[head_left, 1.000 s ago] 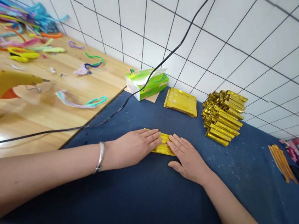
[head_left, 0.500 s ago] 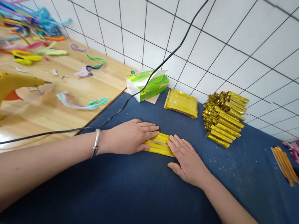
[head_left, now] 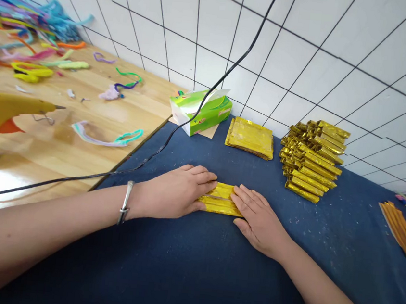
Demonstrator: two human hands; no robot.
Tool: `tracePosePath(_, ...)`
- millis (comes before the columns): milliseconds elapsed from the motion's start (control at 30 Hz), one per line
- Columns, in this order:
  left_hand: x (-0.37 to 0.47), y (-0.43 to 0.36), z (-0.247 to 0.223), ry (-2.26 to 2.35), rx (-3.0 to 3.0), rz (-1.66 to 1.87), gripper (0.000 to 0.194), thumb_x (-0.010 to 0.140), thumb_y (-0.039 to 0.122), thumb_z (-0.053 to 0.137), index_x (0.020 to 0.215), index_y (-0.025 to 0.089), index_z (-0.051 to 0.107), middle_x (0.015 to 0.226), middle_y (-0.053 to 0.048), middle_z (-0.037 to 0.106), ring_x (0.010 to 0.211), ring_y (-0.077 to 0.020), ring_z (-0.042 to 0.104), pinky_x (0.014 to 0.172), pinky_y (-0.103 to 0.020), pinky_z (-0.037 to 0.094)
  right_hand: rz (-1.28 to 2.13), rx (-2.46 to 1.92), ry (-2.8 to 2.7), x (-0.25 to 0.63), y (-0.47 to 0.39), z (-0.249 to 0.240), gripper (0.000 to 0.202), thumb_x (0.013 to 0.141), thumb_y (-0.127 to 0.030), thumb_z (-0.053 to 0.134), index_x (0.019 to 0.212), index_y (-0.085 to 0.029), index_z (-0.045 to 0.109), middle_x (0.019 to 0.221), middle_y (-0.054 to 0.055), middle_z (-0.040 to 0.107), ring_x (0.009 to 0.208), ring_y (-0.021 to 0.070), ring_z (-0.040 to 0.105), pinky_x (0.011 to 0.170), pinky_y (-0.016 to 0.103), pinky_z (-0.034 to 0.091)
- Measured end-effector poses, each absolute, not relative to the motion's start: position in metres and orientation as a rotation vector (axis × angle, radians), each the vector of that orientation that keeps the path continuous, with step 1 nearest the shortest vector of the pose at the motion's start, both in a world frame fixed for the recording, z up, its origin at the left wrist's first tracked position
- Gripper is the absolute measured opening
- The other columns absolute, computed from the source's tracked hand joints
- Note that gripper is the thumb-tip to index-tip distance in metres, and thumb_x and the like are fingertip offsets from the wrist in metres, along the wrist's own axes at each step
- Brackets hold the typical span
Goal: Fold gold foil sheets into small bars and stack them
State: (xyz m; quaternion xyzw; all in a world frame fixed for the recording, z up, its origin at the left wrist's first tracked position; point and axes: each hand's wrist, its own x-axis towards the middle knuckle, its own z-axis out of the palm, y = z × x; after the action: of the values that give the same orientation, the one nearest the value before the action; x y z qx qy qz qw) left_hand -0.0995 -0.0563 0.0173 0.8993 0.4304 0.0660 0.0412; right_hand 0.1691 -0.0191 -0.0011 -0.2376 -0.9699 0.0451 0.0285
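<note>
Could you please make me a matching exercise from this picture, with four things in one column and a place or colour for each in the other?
Things:
1. glue gun
2. bracelet
3. folded gold sheet
4. box

Places and colours:
A. under the fingers of the left hand and the right hand
B. green and white
C. on the wooden table
D. silver

Pairs: 1-C, 2-D, 3-A, 4-B
</note>
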Motion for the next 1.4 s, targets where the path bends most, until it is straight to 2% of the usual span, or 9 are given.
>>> tracePosePath(167, -0.095, -0.056, 0.015, 1.297, 2.754, 0.290, 0.033, 0.092, 0.032, 0.043, 0.119, 0.018, 0.055, 0.124, -0.007, 0.055, 0.110, -0.0194, 0.048, 0.095, -0.032, 0.034, 0.112, -0.709, -2.971, 0.171, -0.018, -0.003, 0.051, 0.092, -0.034, 0.041, 0.140, -0.019, 0.032, 0.145, 0.008, 0.037, 0.136, 0.0213, 0.027, 0.109, 0.047, 0.032)
tracePosePath(333, -0.091, -0.058, 0.011, 1.139, 2.885, 0.243, 0.036, 0.092, 0.019, 0.041, 0.127, 0.020, 0.049, 0.133, -0.005, 0.050, 0.120, -0.0188, 0.044, 0.102, -0.033, 0.029, 0.037, -0.716, -2.978, 0.170, -0.020, -0.003, 0.051, 0.092, -0.034, 0.040, 0.140, -0.018, 0.033, 0.144, 0.010, 0.037, 0.136, 0.0226, 0.028, 0.108, 0.048, 0.032)
tracePosePath(567, -0.083, -0.067, 0.010, 1.063, 2.971, 0.222, 0.034, 0.095, 0.021, 0.035, 0.126, 0.022, 0.049, 0.134, -0.003, 0.050, 0.125, -0.0156, 0.043, 0.106, -0.034, 0.028, -0.062, -0.631, -2.969, 0.169, -0.026, 0.001, 0.046, 0.091, -0.029, 0.042, 0.135, -0.017, 0.042, 0.140, 0.008, 0.043, 0.135, 0.0232, 0.030, 0.109, 0.048, 0.031)
tracePosePath(700, -0.080, -0.070, 0.008, 1.016, 3.007, 0.262, 0.034, 0.093, 0.020, 0.040, 0.126, 0.022, 0.049, 0.134, -0.004, 0.051, 0.126, -0.0153, 0.043, 0.106, -0.032, 0.030, -0.009, -0.619, -2.988, 0.168, -0.024, 0.001, 0.048, 0.092, -0.032, 0.040, 0.137, -0.018, 0.038, 0.142, 0.008, 0.041, 0.134, 0.0211, 0.032, 0.108, 0.046, 0.033)
tracePosePath(900, -0.078, -0.072, 0.006, 1.021, 3.055, 0.310, 0.036, 0.091, 0.021, 0.042, 0.126, 0.021, 0.049, 0.136, -0.005, 0.048, 0.130, -0.0191, 0.038, 0.106, -0.034, 0.030, 0.047, -0.698, -3.020, 0.167, -0.021, -0.001, 0.057, 0.092, -0.042, 0.039, 0.142, -0.016, 0.029, 0.145, 0.010, 0.034, 0.136, 0.0219, 0.027, 0.110, 0.046, 0.031)
tracePosePath(1133, -0.077, -0.076, 0.011, 1.116, 3.004, 0.131, 0.040, 0.092, 0.021, 0.040, 0.132, 0.021, 0.043, 0.137, -0.009, 0.045, 0.130, -0.0240, 0.038, 0.103, -0.037, 0.035, 0.063, -0.769, -3.034, 0.164, -0.020, 0.000, 0.063, 0.091, -0.048, 0.038, 0.144, -0.015, 0.024, 0.147, 0.011, 0.031, 0.138, 0.0241, 0.022, 0.111, 0.048, 0.026)
tracePosePath(1300, -0.078, -0.076, 0.011, 1.180, 2.909, 0.077, 0.043, 0.091, 0.019, 0.042, 0.133, 0.028, 0.041, 0.142, -0.009, 0.040, 0.133, -0.0244, 0.033, 0.100, -0.038, 0.038, 0.092, -0.761, -2.975, 0.166, -0.020, 0.001, 0.064, 0.089, -0.047, 0.042, 0.142, -0.015, 0.027, 0.146, 0.012, 0.034, 0.137, 0.0245, 0.025, 0.110, 0.049, 0.027)
tracePosePath(1400, -0.080, -0.072, 0.009, 1.137, 2.872, 0.085, 0.046, 0.091, 0.018, 0.041, 0.136, 0.029, 0.037, 0.144, -0.008, 0.037, 0.135, -0.0228, 0.031, 0.103, -0.038, 0.035, 0.083, -0.733, -2.890, 0.169, -0.021, 0.001, 0.055, 0.089, -0.042, 0.045, 0.137, -0.016, 0.038, 0.139, 0.012, 0.045, 0.133, 0.0244, 0.033, 0.107, 0.048, 0.030)
